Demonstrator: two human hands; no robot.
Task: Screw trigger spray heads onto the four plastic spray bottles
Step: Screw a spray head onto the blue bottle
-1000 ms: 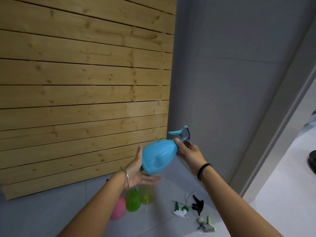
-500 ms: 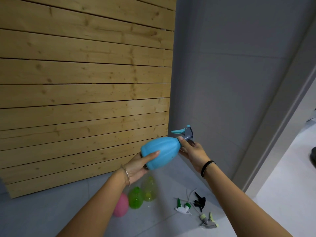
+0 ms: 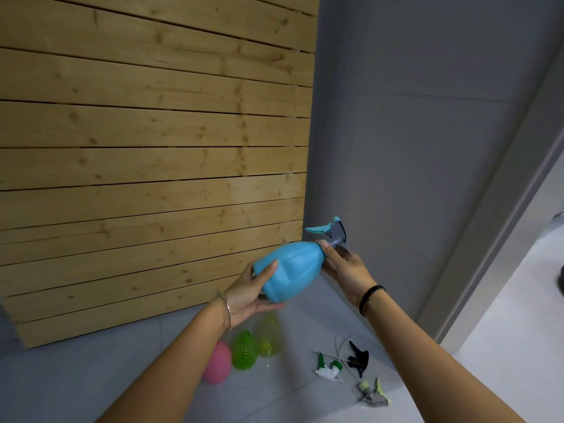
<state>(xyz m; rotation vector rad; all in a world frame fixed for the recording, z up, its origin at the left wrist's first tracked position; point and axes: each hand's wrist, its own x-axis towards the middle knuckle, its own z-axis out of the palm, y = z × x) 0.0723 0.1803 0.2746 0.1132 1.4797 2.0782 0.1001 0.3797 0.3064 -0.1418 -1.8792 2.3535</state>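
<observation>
L hand (image 3: 247, 296) wraps base of blue bottle (image 3: 290, 271), thumb over the side, fingers under. R hand (image 3: 341, 267) closed on bottle neck/collar of teal-grey spray head (image 3: 331, 233), which sits on the neck; how far seated, can't tell. Bottle held mid-air, tilted, base low-left, head up-right, trigger pointing left.

Below, on grey floor (image 3: 91, 377): pink bottle (image 3: 217, 366), green bottle (image 3: 243, 349), clear yellowish bottle (image 3: 268, 334) in a tight row, touching or nearly so, no heads on. To their right, apart from them: white-green head (image 3: 328, 369), black head (image 3: 358, 358), yellow-grey head (image 3: 374, 395), loose, near each other.

Wood slat panel (image 3: 152, 148) behind on the left; its right edge meets grey wall (image 3: 412, 132) just behind spray head. Grey wall's edge runs diagonally at right; lighter floor (image 3: 518, 346) beyond it. Open floor left of bottles.
</observation>
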